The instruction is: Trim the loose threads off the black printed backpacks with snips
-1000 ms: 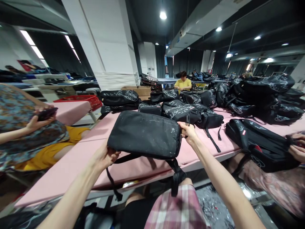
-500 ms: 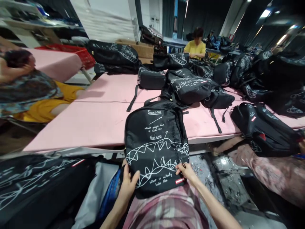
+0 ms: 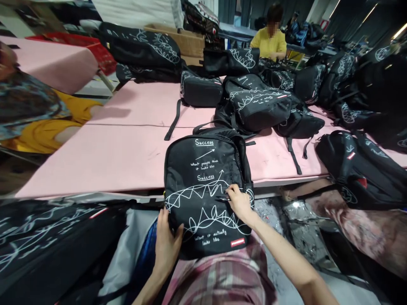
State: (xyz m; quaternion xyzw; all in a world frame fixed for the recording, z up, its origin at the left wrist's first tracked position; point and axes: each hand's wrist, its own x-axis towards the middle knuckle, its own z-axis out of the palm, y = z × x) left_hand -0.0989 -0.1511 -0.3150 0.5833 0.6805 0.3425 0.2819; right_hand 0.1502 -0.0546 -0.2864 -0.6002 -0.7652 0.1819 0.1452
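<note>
A black backpack (image 3: 206, 178) with white "Success" lettering and scribbled lines stands on my lap, its top leaning on the edge of the pink table (image 3: 111, 156). My left hand (image 3: 167, 243) grips the bag's lower left edge, thumb on the front panel. My right hand (image 3: 239, 203) rests on the middle of the print, fingers pinched on a small dark tool (image 3: 222, 197) that points left across the fabric. My plaid-covered lap (image 3: 222, 279) shows below the bag.
Several more black printed backpacks (image 3: 257, 101) lie across the table's far half. Another bag (image 3: 359, 169) sits at the right by a person's patterned lap (image 3: 365, 237). More dark bags (image 3: 47, 245) pile at lower left. A person in yellow (image 3: 270, 40) sits opposite, another person (image 3: 34, 114) at the left.
The backpack came down from being held flat over the table and now stands on my lap, printed side facing me. My right hand moved up from its lower right corner to the print's middle.
</note>
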